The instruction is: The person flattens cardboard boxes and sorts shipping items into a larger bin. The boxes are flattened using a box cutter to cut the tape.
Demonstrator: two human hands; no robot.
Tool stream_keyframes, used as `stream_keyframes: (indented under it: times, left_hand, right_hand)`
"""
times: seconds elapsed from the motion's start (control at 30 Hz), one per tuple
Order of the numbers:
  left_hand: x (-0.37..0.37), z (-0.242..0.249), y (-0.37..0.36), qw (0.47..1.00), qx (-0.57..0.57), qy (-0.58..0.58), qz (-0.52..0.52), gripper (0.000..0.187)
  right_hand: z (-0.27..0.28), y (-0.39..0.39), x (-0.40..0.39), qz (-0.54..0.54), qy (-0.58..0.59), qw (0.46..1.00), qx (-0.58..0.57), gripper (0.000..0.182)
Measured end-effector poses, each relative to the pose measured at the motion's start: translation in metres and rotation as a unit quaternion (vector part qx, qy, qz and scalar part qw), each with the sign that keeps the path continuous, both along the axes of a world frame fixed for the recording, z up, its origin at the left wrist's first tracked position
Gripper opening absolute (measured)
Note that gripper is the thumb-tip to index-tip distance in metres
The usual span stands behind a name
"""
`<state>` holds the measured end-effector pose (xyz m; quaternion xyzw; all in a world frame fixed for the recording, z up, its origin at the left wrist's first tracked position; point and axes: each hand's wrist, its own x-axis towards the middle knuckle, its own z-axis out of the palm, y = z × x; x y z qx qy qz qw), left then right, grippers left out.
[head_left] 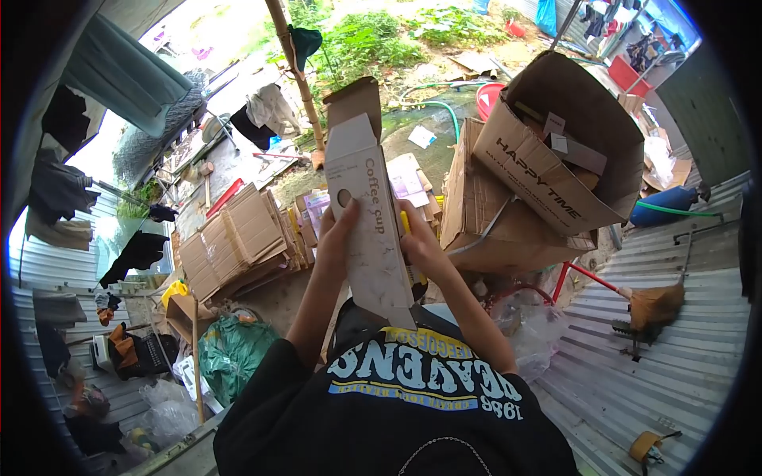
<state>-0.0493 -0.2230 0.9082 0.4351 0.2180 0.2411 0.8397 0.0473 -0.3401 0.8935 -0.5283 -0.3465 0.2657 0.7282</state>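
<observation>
Carton (369, 214), white and printed "Coffee cup", stands upright in front of my chest, held between both my hands. My left hand (337, 234) grips its left edge, thumb pressed across the face near a round hole. My right hand (421, 242) clasps the right edge, and something yellow (406, 223) shows by its fingers. Behind, a "HAPPY TIME" box (556, 159) sits on other cardboard, with flattened cardboard (234, 242) stacked to the left.

- My right hand (421, 242) is half hidden behind the box (371, 230).
- I hold something yellow (406, 224) there, but only a bit shows, so I can't tell what it is.
- My shirt (397, 412) covers the box's bottom end.
</observation>
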Motion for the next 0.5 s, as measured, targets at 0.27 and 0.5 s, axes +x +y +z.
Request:
stream_keyframes:
  times: [0.27, 0.5]
  left_hand:
    - [0.021, -0.015, 0.045, 0.998, 0.000, -0.028, 0.051, 0.036]
    - [-0.004, -0.076, 0.158, 0.993, 0.095, 0.041, 0.057, 0.040]
  right_hand:
    - [-0.028, 0.046, 0.016, 0.112, 0.158, 0.981, -0.014, 0.057]
    - [-0.042, 0.070, 0.057, 0.063, 0.399, 0.915, 0.010, 0.041]
